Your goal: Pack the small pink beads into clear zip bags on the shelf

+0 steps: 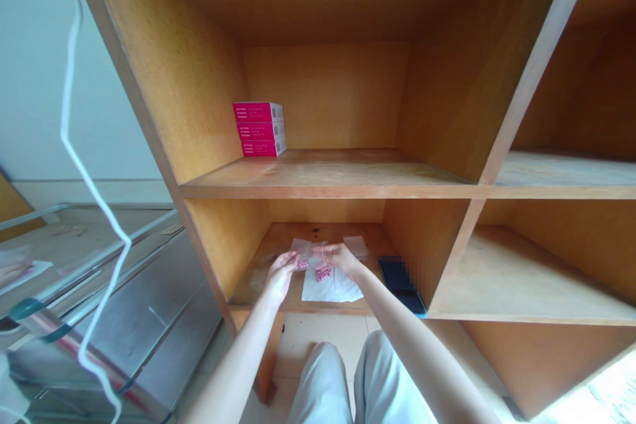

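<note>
Left hand (282, 271) holds clear bag (303, 256) from the left.

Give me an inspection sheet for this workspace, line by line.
Surface: lower wooden shelf, a white sheet lying on it.
Job's things: clear bag and pink beads, some seen at each hand.
Clutter: dark flat device to the sheet's right, partly pixelated.
Hands: left hand holds the bag; right hand is beside it, exact grip unclear.
Cables: white cord hanging left of the cabinet.
Surroundings: three stacked pink boxes on the upper shelf.
</note>
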`<state>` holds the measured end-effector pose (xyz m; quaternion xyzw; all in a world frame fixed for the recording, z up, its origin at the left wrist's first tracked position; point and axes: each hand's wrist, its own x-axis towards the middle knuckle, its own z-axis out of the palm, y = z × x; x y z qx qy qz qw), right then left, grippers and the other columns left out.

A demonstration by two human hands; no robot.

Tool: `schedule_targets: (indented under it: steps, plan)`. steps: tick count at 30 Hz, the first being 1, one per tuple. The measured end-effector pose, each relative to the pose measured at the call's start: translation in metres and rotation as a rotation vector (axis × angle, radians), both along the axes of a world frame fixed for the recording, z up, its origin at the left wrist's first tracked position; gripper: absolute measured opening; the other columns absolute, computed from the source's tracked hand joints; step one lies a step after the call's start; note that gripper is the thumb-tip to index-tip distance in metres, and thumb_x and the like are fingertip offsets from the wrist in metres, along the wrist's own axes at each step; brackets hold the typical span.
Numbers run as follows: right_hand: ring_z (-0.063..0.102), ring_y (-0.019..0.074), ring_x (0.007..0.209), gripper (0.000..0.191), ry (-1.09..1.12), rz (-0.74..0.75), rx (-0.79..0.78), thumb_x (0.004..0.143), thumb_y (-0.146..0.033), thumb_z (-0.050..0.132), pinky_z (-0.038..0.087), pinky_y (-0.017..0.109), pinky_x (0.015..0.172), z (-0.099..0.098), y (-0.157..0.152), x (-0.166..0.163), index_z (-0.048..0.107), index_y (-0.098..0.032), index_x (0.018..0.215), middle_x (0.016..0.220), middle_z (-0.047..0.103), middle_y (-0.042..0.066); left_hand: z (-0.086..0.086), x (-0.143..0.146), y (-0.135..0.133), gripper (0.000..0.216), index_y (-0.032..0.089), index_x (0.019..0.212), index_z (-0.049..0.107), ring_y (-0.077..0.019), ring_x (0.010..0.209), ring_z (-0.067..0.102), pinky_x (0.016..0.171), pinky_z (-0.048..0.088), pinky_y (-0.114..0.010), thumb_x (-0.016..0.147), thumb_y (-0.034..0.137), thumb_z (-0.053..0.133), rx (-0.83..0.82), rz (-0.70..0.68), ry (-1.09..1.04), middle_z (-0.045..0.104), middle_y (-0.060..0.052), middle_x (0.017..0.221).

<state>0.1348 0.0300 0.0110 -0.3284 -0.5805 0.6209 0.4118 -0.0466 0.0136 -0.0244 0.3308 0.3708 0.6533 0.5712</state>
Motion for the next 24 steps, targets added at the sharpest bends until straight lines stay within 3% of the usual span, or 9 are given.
schedule_targets:
  steps: [3, 7, 15, 20, 24]
  plan:
    - [0.064, 0.0186, 0.059, 0.032, -0.002, -0.023, -0.019, 0.060, -0.029, 0.069, 0.052, 0.031, 0.055, 0.001, 0.002, -0.001, 0.068, -0.013, 0.088, 0.092, 0.067, 0.014, -0.004, -0.004, 0.002, 0.023, 0.014, 0.077, 0.059, -0.0110, 0.074, 0.061, 0.073, 0.048, -0.024, 0.060, -0.002, 0.060, -0.020, 0.024, -0.062, 0.063, -0.001, 0.078]
    - [0.065, 0.0209, 0.068, 0.033, 0.046, -0.082, -0.025, 0.055, -0.031, 0.074, 0.052, 0.034, 0.063, 0.000, 0.007, -0.003, 0.069, -0.012, 0.082, 0.090, 0.068, 0.013, -0.012, -0.008, 0.001, 0.018, 0.014, 0.077, 0.060, -0.0129, 0.079, 0.063, 0.068, 0.049, -0.022, 0.065, 0.001, 0.058, -0.076, 0.007, -0.129, 0.066, -0.004, 0.082]
    - [0.064, 0.0188, 0.064, 0.042, 0.054, -0.114, -0.027, 0.050, -0.041, 0.075, 0.049, 0.034, 0.068, 0.010, 0.002, -0.010, 0.069, -0.012, 0.080, 0.076, 0.069, 0.009, -0.017, 0.013, -0.008, 0.019, 0.012, 0.084, 0.065, -0.0084, 0.059, 0.058, 0.047, 0.041, -0.018, 0.066, 0.008, 0.065, -0.143, -0.286, 0.011, 0.067, -0.007, 0.087]
    - [0.061, 0.0167, 0.059, 0.041, -0.011, -0.056, -0.030, 0.052, -0.045, 0.074, 0.048, 0.031, 0.061, 0.012, -0.002, -0.013, 0.069, -0.013, 0.076, 0.065, 0.066, 0.005, -0.005, 0.026, -0.009, 0.028, 0.014, 0.092, 0.064, -0.0118, 0.067, 0.060, 0.053, 0.041, -0.020, 0.064, 0.012, 0.069, -0.117, -0.419, 0.013, 0.067, -0.007, 0.089]
    - [0.059, 0.0154, 0.059, 0.042, -0.005, -0.012, -0.016, 0.051, -0.048, 0.073, 0.046, 0.029, 0.060, 0.013, -0.003, -0.009, 0.067, -0.012, 0.073, 0.063, 0.064, 0.004, 0.006, 0.021, -0.010, 0.051, 0.026, 0.109, 0.056, -0.0140, 0.075, 0.061, 0.063, 0.043, -0.024, 0.062, 0.012, 0.071, -0.037, -0.462, -0.014, 0.066, -0.004, 0.094]
